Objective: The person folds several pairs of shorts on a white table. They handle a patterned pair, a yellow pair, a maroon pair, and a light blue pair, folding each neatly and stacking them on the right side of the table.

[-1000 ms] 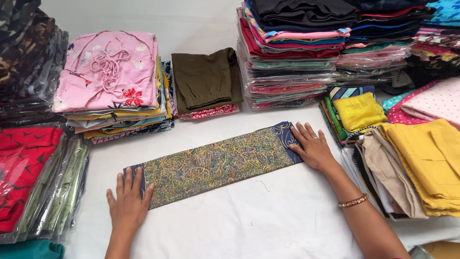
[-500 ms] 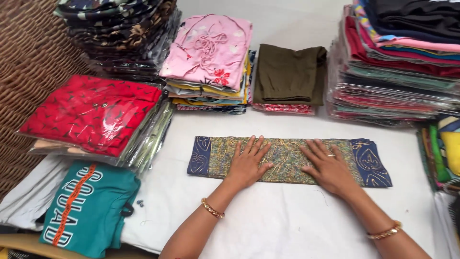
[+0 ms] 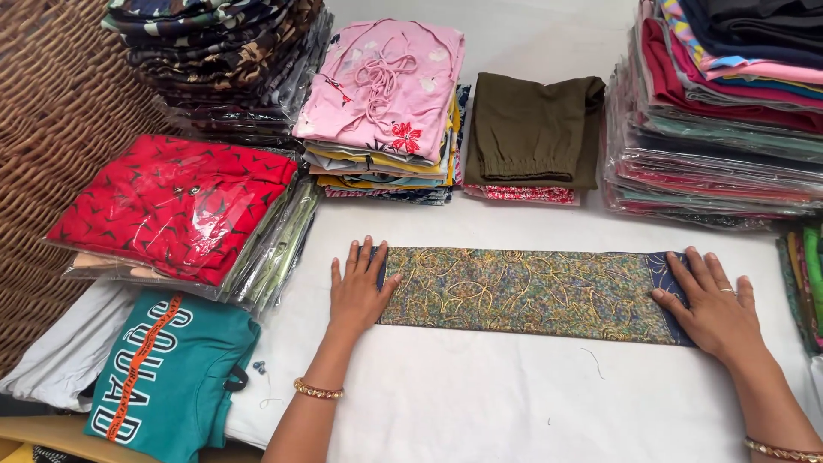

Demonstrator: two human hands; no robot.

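Note:
A long folded strip of dark blue cloth with a gold and green swirl pattern point(image 3: 531, 291) lies flat on the white table cover point(image 3: 480, 394). My left hand point(image 3: 358, 287) rests palm down on its left end, fingers spread. At the strip's right end my right hand point(image 3: 716, 310) presses flat, fingers apart, with a ring on one finger. Both wrists wear bangles.
Stacks of folded clothes ring the cloth: pink floral top pile point(image 3: 386, 111), olive garment point(image 3: 536, 129), tall bagged stack point(image 3: 720, 111) at right, camouflage stack point(image 3: 223, 60), red bagged pile point(image 3: 176, 206), teal shirt point(image 3: 171, 369). A wicker wall point(image 3: 51, 129) stands at left.
Both hands have slid outward along the strip, from its middle to its two ends. The view has shifted slightly.

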